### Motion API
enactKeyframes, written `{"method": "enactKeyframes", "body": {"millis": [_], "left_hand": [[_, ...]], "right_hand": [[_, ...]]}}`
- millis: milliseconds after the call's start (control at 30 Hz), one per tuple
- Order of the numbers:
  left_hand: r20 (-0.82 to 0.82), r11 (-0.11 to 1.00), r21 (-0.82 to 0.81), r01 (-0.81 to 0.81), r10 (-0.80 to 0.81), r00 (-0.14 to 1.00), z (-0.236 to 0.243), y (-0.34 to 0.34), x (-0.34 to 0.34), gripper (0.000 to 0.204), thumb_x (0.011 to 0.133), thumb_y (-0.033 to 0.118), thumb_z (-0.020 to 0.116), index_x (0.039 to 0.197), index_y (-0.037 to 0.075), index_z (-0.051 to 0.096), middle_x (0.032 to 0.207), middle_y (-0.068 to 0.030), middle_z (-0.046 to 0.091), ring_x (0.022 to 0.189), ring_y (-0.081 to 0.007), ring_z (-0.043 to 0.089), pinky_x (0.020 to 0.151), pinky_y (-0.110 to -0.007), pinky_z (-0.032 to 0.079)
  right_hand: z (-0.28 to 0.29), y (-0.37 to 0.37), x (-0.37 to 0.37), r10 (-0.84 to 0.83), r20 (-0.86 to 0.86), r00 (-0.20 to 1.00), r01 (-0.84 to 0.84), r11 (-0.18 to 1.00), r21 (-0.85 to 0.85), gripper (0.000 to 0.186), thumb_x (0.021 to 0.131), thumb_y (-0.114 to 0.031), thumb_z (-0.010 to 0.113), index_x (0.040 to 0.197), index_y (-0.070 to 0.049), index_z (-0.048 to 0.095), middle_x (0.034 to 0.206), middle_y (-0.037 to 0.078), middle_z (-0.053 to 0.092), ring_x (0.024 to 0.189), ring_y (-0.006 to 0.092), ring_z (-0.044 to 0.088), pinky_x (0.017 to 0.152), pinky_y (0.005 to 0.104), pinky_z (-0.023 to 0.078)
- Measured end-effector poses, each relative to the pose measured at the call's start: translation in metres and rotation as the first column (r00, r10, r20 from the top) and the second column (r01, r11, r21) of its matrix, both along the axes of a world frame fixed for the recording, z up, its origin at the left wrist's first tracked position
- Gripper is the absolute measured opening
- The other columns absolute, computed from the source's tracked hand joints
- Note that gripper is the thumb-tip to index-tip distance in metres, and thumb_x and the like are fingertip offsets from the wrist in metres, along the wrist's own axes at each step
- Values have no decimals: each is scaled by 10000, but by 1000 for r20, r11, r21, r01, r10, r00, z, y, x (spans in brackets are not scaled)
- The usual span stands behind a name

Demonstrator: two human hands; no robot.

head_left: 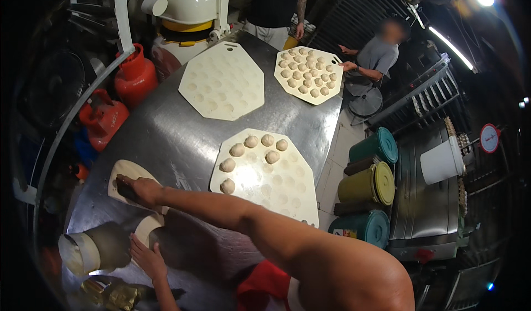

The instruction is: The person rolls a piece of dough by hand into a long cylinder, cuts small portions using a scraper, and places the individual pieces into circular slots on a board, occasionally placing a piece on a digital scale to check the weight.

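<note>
On the left of the steel table, my right hand [145, 191] is closed around a dark dough scraper [125, 188], its blade mostly hidden. It presses at a flat slab of pale dough [126, 168]. Closer to me, my left hand [148, 257] lies with fingers stretched out against a smaller strip of dough [147, 227]. Beyond my right forearm is a cream octagonal board [265, 181] with shallow round hollows. Several dough balls [237, 149] sit along its far and left sides.
Farther back lie a second hollowed board [221, 79] without balls and a third board [286, 84] full of balls, touched by a person [376, 54]. A pale container [80, 253] stands at left. Red gas cylinders [135, 76], a mixer [193, 4] and lidded bins [365, 184] surround the steel table [160, 128].
</note>
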State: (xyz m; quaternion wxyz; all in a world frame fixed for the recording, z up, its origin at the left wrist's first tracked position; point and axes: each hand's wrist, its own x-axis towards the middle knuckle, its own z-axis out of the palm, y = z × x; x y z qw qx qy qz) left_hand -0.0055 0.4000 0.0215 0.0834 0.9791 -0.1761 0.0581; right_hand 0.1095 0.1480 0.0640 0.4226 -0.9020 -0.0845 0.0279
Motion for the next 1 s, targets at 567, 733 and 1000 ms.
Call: {"method": "enactKeyframes", "body": {"millis": [567, 733, 1000], "left_hand": [[-695, 925, -377, 54, -321, 643, 64, 16, -126, 506, 831, 222, 859, 1252, 84, 614, 1189, -163, 699, 1139, -385, 677, 965, -463, 533], [-739, 985, -174, 9, -136, 660, 66, -33, -264, 333, 1001, 302, 670, 1227, 60, 630, 1106, -268, 711, 1085, -496, 657, 874, -564, 515], [-302, 986, -154, -56, 7, 953, 69, -17, -305, 404, 945, 233, 700, 1302, 49, 656, 1199, -237, 693, 1151, -455, 636, 970, -541, 492]], "right_hand": [[-41, 53, -211, 539, -434, 722, -676, 684, -275, 697, 1051, -677, 417, 942, -88, 773, 799, 182, 757, 819, 379, 767, 692, 511, 604], [-36, 2, -334, 570, -282, 772, -623, 766, -158, 562, 1027, -552, 551, 1001, -40, 782, 957, 245, 766, 966, 436, 747, 834, 541, 599], [19, 9, -360, 463, -125, 877, -480, 854, -202, 474, 976, -470, 635, 1114, -35, 762, 1122, 242, 751, 1070, 427, 725, 879, 550, 584]]}}
